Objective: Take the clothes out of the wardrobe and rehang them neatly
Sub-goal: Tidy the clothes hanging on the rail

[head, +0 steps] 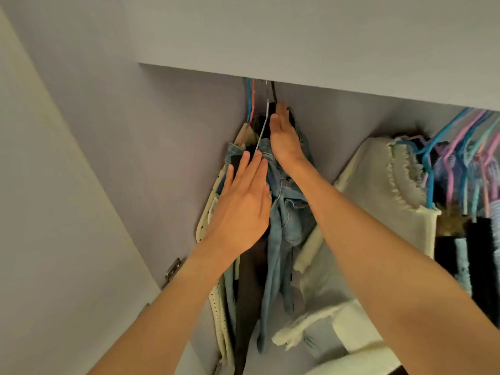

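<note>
Both arms reach up into the wardrobe [173, 147]: the left hand [240, 201] lies flat with straight fingers against the denim jeans [284, 212] bunched at the far left. The right hand [284, 136] reaches past them toward the hanger hooks [259, 96], fingertips buried in dark fabric, so can't tell if it's gripping. The rail is hidden behind the top panel [324, 50], and the cream knit [378, 180] and other clothes run off the right edge

The wardrobe [176, 131] walls are pale lilac-grey. On the left hang faded blue jeans [281, 212], a dark brown garment [249, 280] and a cream piece with small dark dots [216, 307]. On the right, a plain cream top [378, 180] hangs beside blue, pink and lilac hangers [454, 136].
</note>
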The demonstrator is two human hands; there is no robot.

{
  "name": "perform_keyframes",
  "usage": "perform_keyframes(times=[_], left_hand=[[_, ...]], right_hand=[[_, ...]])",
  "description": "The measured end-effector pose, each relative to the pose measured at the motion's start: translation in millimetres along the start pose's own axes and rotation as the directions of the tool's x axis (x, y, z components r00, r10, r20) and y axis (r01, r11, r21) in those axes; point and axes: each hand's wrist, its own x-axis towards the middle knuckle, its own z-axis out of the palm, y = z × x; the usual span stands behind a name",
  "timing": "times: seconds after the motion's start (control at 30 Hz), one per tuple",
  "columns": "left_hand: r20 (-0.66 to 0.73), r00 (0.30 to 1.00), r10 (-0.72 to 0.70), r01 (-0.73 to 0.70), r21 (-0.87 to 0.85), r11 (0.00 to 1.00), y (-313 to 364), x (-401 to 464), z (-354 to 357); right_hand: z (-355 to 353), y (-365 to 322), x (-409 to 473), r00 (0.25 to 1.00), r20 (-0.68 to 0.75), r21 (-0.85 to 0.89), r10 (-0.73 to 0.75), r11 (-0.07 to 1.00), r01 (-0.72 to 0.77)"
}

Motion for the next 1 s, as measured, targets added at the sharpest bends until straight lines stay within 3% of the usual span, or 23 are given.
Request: perform_keyframes(times=[0.4, 0.53, 0.6, 0.77, 0.9, 1.0], left_hand=[[0.161, 0.985, -0.052, 0.018, 0.206, 0.978, -2.8, 6.5, -20.9], [0.259, 0.962, -0.092, 0.008, 0.307, 0.952, 1.7, 8.3, -32.1], [0.292, 0.949, -0.118, 0.016, 0.329, 0.944, 6.1, 9.8, -37.7], [0.274, 0.958, -0.079, 0.009, 0.248, 0.969, 37.7, -5.6, -42.3], [0.267, 0.960, 0.089, -0.134, 0.155, 0.979, 73.5, -40.4, -37.5], [0.165, 0.965, 0.206, -0.218, 0.061, 0.974, 103.8, -50.5, -34.6]], right_hand=[[-8.7, -7.3, 0.1, 0.989, 0.113, -0.181, -0.090, 0.977, 0.110], [-17.0, -1.6, -33.4, 0.996, 0.091, -0.155, -0.007, 0.988, 0.022], [-30.0, 4.2, -58.9, 0.994, 0.105, -0.267, 0.002, 0.963, 0.026], [-82.8, 10.6, -137.0, 0.994, 0.088, -0.645, -0.072, 0.756, 0.112], [-121.0, 10.2, -206.1, 0.969, 0.067, -0.814, -0.237, 0.548, 0.190], [-151.8, 13.8, -255.5, 0.963, -0.003, -0.872, -0.268, 0.472, 0.129]])
